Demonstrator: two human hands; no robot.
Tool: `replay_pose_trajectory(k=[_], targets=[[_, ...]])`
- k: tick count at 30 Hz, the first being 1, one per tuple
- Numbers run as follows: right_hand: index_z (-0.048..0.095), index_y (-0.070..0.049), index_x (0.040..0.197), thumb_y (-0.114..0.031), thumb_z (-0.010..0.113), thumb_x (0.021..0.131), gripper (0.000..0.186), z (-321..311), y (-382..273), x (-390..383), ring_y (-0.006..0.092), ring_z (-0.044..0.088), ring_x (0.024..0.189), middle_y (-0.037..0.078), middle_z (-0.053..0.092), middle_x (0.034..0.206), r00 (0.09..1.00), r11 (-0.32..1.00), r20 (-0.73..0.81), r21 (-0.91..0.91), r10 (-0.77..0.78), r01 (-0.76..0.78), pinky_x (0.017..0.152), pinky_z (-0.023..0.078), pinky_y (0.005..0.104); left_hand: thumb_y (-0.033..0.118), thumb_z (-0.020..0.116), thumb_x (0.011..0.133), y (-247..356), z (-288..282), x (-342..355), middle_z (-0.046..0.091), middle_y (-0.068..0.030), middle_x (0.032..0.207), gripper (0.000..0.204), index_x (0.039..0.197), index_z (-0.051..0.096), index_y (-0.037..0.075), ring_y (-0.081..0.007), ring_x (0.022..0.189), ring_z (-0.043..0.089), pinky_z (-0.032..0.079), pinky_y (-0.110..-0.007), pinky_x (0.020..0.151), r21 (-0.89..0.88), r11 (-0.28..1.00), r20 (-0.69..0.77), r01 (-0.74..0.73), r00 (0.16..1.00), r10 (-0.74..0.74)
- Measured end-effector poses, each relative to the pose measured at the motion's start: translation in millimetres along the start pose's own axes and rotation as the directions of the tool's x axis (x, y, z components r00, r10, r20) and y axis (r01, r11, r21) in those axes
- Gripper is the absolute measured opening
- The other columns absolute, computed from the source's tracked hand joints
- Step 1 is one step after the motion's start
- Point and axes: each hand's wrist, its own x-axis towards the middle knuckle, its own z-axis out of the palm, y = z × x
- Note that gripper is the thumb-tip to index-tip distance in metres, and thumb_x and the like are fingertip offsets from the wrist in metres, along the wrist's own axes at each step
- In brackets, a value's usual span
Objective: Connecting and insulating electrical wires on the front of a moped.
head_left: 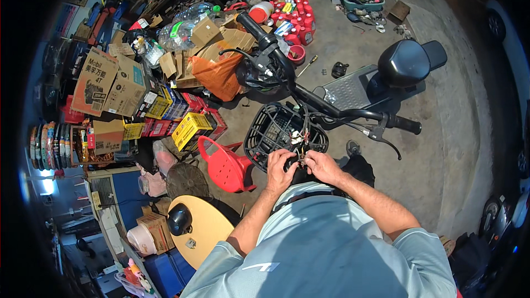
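An electric scooter stands in front of me, its black handlebar [326,109] running diagonally across the view. A black basket [255,142] is fixed at its front. Thin wires with white connectors [297,137] hang out over the basket's near side. My left hand [280,171] is closed with thumb and fingers pinched at the lower end of these wires. Right beside it, my right hand [324,168] pinches the wires too, its fingertips close to the left ones. The exact bit between the fingertips is too small to make out.
A red plastic chair [227,164] stands left of the basket, near a round wooden table [207,226] with a black helmet [179,219]. Cardboard boxes [96,83] and an orange bag [216,74] are piled at the far left. Red bottles [301,16] stand behind. The scooter's seat [404,59] is at right.
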Motion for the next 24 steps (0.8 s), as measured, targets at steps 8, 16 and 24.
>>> replay_pose_trajectory(k=[8, 16, 24], targets=[[0.057, 0.001, 0.081, -0.018, 0.046, 0.087, 0.022, 9, 15, 3, 0.0302, 0.063, 0.07, 0.014, 0.063, 0.072, 0.998, 1.0, -0.063, -0.005, -0.002, 0.002, 0.065, 0.048, 0.0381, 0.012, 0.065, 0.075, 1, 8, 5, 0.062, -0.0085, 0.09, 0.014, 0.086, 0.06, 0.005, -0.0277, 0.095, 0.054, 0.04, -0.038, 0.083, 0.027, 0.989, 0.131, -0.143, 0.982, 0.138], [0.058, 0.0, 0.079, -0.019, 0.047, 0.085, 0.022, 1, 8, -2, 0.0363, 0.061, 0.074, 0.019, 0.062, 0.075, 0.994, 0.999, -0.104, -0.03, -0.02, 0.017, 0.067, 0.047, 0.0426, 0.011, 0.064, 0.076, -4, 16, 1, 0.06, -0.0106, 0.083, 0.013, 0.086, 0.061, 0.004, -0.0292, 0.086, 0.053, 0.04, -0.04, 0.078, 0.093, 0.986, 0.106, -0.138, 0.986, 0.128], [0.06, -0.001, 0.08, -0.021, 0.047, 0.083, 0.024, -1, 1, -7, 0.0397, 0.06, 0.075, 0.021, 0.061, 0.074, 0.988, 0.989, -0.145, -0.147, -0.049, 0.028, 0.068, 0.046, 0.0478, 0.011, 0.062, 0.079, -4, 17, 1, 0.06, -0.0087, 0.085, 0.009, 0.087, 0.063, 0.006, -0.0282, 0.09, 0.053, 0.041, -0.04, 0.078, 0.081, 0.987, 0.105, -0.138, 0.986, 0.129]])
